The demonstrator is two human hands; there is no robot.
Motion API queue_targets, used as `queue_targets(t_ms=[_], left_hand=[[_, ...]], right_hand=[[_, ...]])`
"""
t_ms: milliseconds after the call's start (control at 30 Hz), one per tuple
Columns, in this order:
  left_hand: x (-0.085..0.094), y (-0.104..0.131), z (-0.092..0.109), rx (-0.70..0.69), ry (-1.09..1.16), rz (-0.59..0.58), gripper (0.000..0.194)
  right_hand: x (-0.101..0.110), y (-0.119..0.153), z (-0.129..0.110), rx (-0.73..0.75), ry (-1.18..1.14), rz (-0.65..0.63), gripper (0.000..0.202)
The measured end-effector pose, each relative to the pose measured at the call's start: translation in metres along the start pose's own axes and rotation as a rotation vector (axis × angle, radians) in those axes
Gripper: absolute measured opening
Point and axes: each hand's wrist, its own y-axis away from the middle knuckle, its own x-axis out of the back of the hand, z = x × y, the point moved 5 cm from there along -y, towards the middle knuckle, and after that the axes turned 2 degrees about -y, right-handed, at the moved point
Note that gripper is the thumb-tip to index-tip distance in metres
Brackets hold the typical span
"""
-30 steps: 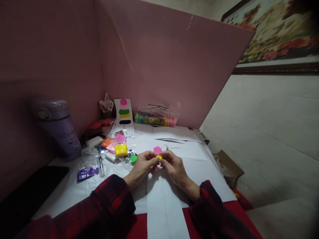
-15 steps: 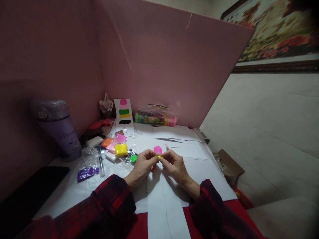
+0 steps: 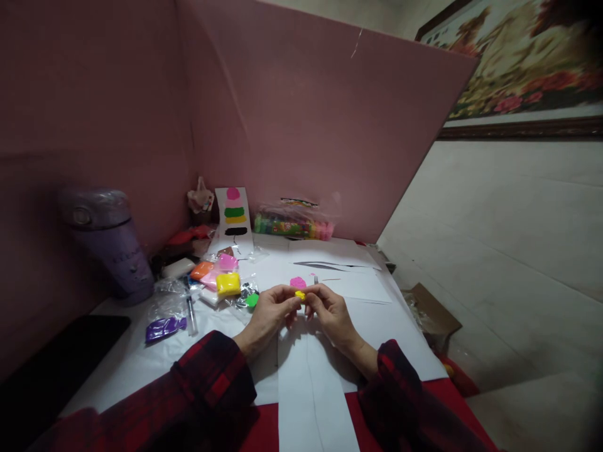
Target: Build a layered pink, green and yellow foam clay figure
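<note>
The left hand pinches a small yellow lump; fingertips of the right hand come right up to its other side, their grip on it unclear. Just beyond the lump lie a rough pink disc and, slightly to the lump's right, a fork. Left of the lump are a green piece, a yellow packet and, farther out, a purple packet. Well left of the lump stands a lilac bottle. Far beyond the lump, to its left, is a card with coloured shapes.
</note>
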Motion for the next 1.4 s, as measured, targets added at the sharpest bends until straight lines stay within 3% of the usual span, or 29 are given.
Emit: queue_targets(t_ms=[567,700,867,967,1167,1267,1400], left_hand=[[0.0,0.001,-0.002,-0.008,0.018,-0.044,0.028],[0.0,-0.001,0.0,-0.033,0.01,0.013,0.024],[0.013,-0.003,0.001,-0.077,-0.013,0.231,0.025],[0.02,-0.003,0.003,-0.115,-0.002,0.297,0.027],[0.022,-0.002,0.005,-0.128,0.01,0.301,0.028],[0.018,-0.002,0.006,-0.118,-0.018,0.257,0.027],[0.008,-0.001,0.006,-0.091,-0.04,0.102,0.029]], right_hand=[[-0.003,0.004,-0.01,0.101,0.148,-0.021,0.01],[-0.003,0.005,-0.009,0.074,0.16,0.013,0.01],[0.003,0.002,-0.001,0.0,0.063,0.123,0.012],[0.01,-0.001,0.001,-0.027,-0.019,0.218,0.016],[0.017,-0.003,0.003,-0.05,-0.067,0.301,0.022],[0.012,-0.001,-0.001,-0.026,-0.098,0.251,0.022],[0.001,0.001,-0.004,-0.048,-0.171,0.115,0.022]])
